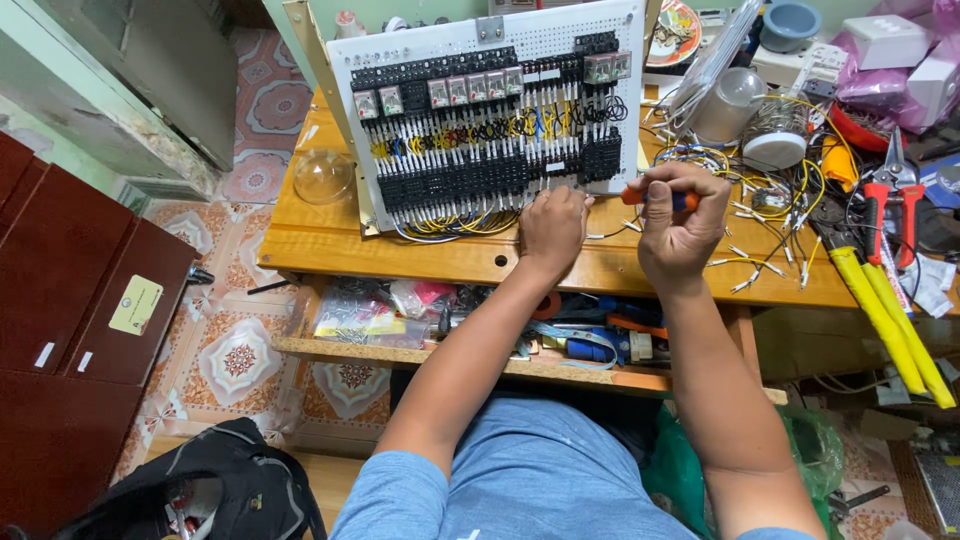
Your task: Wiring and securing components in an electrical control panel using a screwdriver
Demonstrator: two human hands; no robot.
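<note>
Nearest, the person's two forearms reach away over a low shelf (560,368) cluttered with tape rolls and small bags, up to the wooden bench (330,240). Just beyond its near edge, the left hand (552,228) rests against the lower right part of the white wiring panel (490,110), its fingers curled in toward the dark terminal blocks (600,158); whether they pinch a wire I cannot tell, as the back of the hand hides them. Right beside it, the right hand (682,222) is closed around an orange-handled screwdriver (660,198), whose tip points left toward those same terminals. The step in hand looks like fastening a wire end into a terminal on the panel's lower row. The next move, by my judgement, calls for holding the wire seated while the tip finds the screw head squarely, since the neighbouring terminals sit close together. Farther right lie loose yellow wires (760,200) and yellow-handled cutters (885,310); the propped panel rises at the far side.
</note>
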